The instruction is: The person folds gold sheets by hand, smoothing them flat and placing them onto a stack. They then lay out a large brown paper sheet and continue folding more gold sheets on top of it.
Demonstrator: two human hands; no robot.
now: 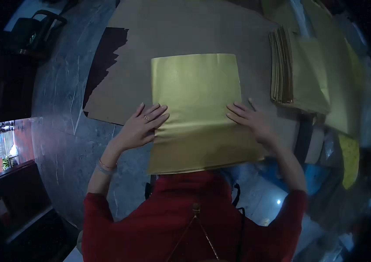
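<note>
A gold paper sheet (196,87), perhaps several layers thick at its near edge, lies in front of me and reaches back over the table edge toward my chest. My left hand (148,123) rests on its left edge, fingers stretched out over the paper, a ring on one finger. On the opposite edge lies my right hand (251,120), its fingers spread and flat. Neither hand grips anything that I can see. Under the sheet is a large brown cardboard (137,87) with a torn dark patch on its left side.
To the right stands a thick stack of folded gold paper (301,72), with more gold sheets beyond it. A yellow piece (348,161) hangs at the far right. Grey marbled surface (58,100) shows on the left, with a dark bag-like object (37,32) at the upper left.
</note>
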